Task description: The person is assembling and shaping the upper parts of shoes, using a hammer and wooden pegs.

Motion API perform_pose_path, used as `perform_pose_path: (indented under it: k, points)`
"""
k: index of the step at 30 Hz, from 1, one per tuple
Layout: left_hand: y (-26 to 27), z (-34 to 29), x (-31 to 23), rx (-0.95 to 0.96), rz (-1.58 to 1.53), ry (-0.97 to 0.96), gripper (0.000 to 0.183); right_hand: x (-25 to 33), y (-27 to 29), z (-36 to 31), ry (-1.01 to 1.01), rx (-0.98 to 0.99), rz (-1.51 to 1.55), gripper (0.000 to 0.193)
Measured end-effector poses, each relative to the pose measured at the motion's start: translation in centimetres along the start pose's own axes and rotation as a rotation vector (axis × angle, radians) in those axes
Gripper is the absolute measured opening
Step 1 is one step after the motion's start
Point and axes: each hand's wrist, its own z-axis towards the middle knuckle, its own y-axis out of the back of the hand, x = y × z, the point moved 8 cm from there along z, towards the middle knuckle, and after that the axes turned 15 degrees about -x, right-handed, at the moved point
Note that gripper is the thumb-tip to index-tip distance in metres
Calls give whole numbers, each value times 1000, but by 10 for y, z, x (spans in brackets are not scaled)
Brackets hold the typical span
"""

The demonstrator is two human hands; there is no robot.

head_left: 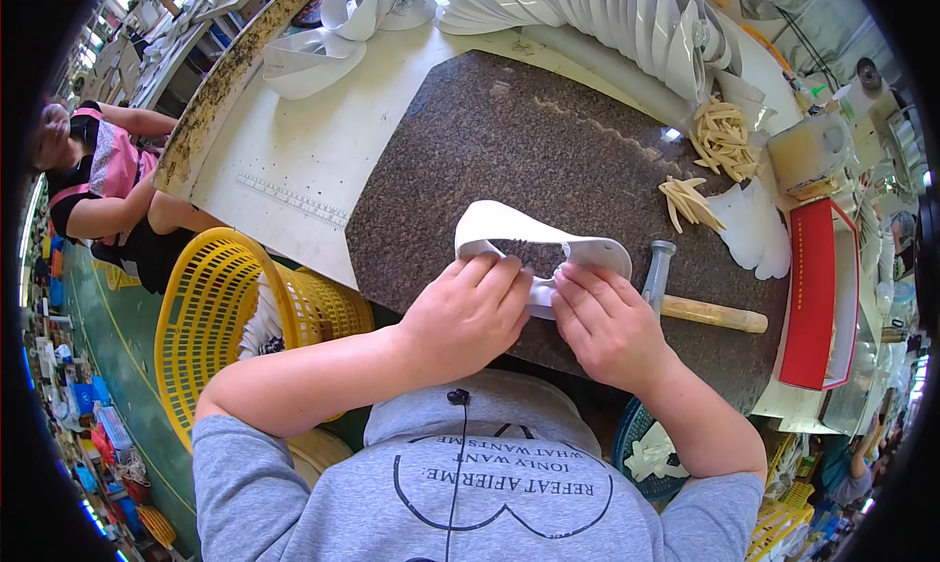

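Material in hand, seen from the head camera, is a white curved band (534, 214), bent into a loop above the near part of a dark speckled stone slab (470, 141). Both hands are on its near side, just beside each other: the left hand (465, 312) pinches it on the left and the right hand (612, 327) pinches it on the right. The fingers cover much of that side, so whether two ends meet or overlap there is hard to tell.

To handle the band well, I would judge, both grips should press evenly, with the thumbs backing the fingers, so that it curves without a crease and its edges line up. A wooden-handled hammer (715, 313) lies just to the right of the right hand, near enough that the wrist should be moved with care.

The slab rests on a pale tabletop (304, 151), with a ruler (294, 202) to its left. Along the far side stands a tight row of white curved pieces (587, 9). To the right are a larger pile of beige strips (725, 141), a smaller pile (690, 205), some flat white pieces (752, 224) and a red box (808, 298). Near left stands a yellow basket (211, 317); beyond it, over a green floor (122, 342), is a co-worker in pink and black (117, 175).
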Motion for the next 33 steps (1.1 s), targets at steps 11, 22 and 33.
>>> perform_pose_path:
  k: [11,22,33]
  points:
    - [-14,-12,-6,94,9,-143,49,-7,4,-5,16,-1,54,27]
    - [-21,-9,-16,79,92,-171,50,-9,-1,-14,-75,35,194,31]
    - [-7,-28,5,93,-143,-308,42,0,-13,-20,-366,-248,350,30]
